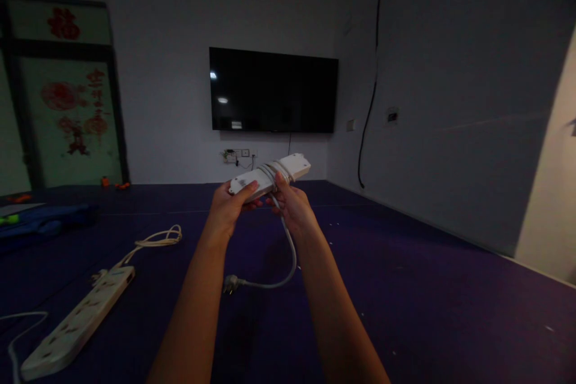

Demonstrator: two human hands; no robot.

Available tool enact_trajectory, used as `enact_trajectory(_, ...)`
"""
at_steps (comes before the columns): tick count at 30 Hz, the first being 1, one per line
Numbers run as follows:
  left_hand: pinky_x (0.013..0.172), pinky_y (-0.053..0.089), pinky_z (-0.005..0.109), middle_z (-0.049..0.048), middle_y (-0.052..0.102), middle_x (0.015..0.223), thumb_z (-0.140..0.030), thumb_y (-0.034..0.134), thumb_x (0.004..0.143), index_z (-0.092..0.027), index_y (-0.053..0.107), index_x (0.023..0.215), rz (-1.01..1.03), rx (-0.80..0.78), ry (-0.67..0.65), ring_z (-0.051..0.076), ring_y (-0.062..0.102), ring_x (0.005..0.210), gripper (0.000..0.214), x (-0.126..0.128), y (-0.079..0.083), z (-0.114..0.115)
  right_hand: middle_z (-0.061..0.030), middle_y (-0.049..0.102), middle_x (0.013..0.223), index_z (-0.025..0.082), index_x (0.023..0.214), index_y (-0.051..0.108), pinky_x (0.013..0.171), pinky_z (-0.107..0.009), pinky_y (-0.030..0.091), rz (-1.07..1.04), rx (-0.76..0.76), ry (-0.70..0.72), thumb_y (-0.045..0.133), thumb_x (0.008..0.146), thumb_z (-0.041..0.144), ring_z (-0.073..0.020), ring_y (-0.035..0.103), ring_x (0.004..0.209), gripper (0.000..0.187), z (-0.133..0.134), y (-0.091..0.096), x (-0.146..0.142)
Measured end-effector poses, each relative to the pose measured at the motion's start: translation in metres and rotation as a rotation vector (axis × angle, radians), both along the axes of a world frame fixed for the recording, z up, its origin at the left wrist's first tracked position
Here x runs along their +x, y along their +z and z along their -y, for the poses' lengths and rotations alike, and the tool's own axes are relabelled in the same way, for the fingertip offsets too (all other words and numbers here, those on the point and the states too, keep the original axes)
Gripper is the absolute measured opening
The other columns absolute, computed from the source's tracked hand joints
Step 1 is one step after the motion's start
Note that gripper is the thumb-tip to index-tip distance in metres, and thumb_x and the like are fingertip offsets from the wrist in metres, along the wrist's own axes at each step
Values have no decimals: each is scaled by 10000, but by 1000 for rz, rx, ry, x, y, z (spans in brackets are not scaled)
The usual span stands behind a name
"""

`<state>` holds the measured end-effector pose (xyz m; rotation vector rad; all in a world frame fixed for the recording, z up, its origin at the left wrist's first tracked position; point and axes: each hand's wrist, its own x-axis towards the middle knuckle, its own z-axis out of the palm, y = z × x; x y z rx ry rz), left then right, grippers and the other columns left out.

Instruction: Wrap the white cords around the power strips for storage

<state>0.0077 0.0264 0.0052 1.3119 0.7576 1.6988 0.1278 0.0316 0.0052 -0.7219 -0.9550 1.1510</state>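
Note:
I hold a white power strip (294,167) up in front of me with both hands. My left hand (229,207) grips its near end, fingers closed around it. My right hand (291,205) pinches the white cord (288,252) where it is wound round the middle of the strip. The rest of the cord hangs down in a loop between my forearms and ends in a plug (231,284) that dangles free.
A second white power strip (78,321) lies on the dark purple floor (427,288) at lower left, its cord (155,240) partly bundled. Blue items (40,219) sit at far left. A wall TV (273,90) and wall sockets (238,154) are ahead.

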Motion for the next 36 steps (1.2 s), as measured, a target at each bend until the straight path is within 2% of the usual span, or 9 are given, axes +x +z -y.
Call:
enact_trajectory(5,472,506,236,33,645,752,-264,748,601,-128,560,951,-193,238,106,127,608,489,420,-8,-4,-6,-30,638,581,134,727,582,346,-178,308,43,-3,31,583,820,385,-85,534,426,268,-2,-2,0)
enact_trajectory(10,516,528,272,65,640,845,-335,714,647,-138,538,1039,-361,326,153,146,621,560,473,-24,-4,-7,-63,674,653,121,756,607,375,-182,339,137,34,52,600,805,399,-88,550,453,282,-4,-4,0)
enact_trajectory(12,555,534,288,80,637,901,-351,699,665,-146,539,1070,-427,381,220,159,625,620,481,-28,-5,-9,-78,686,685,114,772,609,369,-177,336,185,40,44,591,813,401,-85,550,449,290,-4,-5,-1)
enact_trajectory(16,707,518,327,91,622,1037,-341,679,686,-162,549,1104,-562,515,438,198,620,812,473,-33,-7,-15,-71,693,701,115,824,617,354,-153,312,263,42,5,561,837,395,-67,538,429,286,-5,-7,-3)
enact_trajectory(18,774,495,338,89,614,1079,-335,661,704,-165,544,1123,-608,554,484,212,608,884,468,-33,-9,-19,-61,693,694,120,844,625,345,-142,293,291,30,-15,554,841,396,-58,526,416,285,-6,-7,-3)
enact_trajectory(24,889,424,360,99,590,1150,-343,636,737,-204,539,1134,-620,645,495,238,559,1023,432,-35,-16,-25,-69,682,664,114,797,644,326,-143,239,294,44,-40,626,762,459,-53,474,411,347,-5,-7,-2)
enact_trajectory(29,873,427,371,74,613,1048,-240,600,757,-219,554,1070,-660,727,566,234,563,984,318,-30,-16,-24,-99,682,695,110,802,656,326,-173,223,224,2,-96,573,705,629,-77,473,430,534,-2,-5,-6)
enact_trajectory(33,920,402,376,73,604,1064,-160,578,757,-211,563,1040,-686,836,579,226,544,1026,289,-20,-14,-21,-111,686,733,119,889,654,337,-183,228,141,-15,-52,548,684,675,-95,491,457,602,-2,-5,-4)
enact_trajectory(36,958,379,387,78,593,1127,-164,604,747,-209,577,1028,-658,838,527,224,531,1072,286,-14,-12,-18,-100,681,713,128,911,648,345,-184,217,86,-6,-5,553,685,669,-91,479,450,595,-5,-6,0)
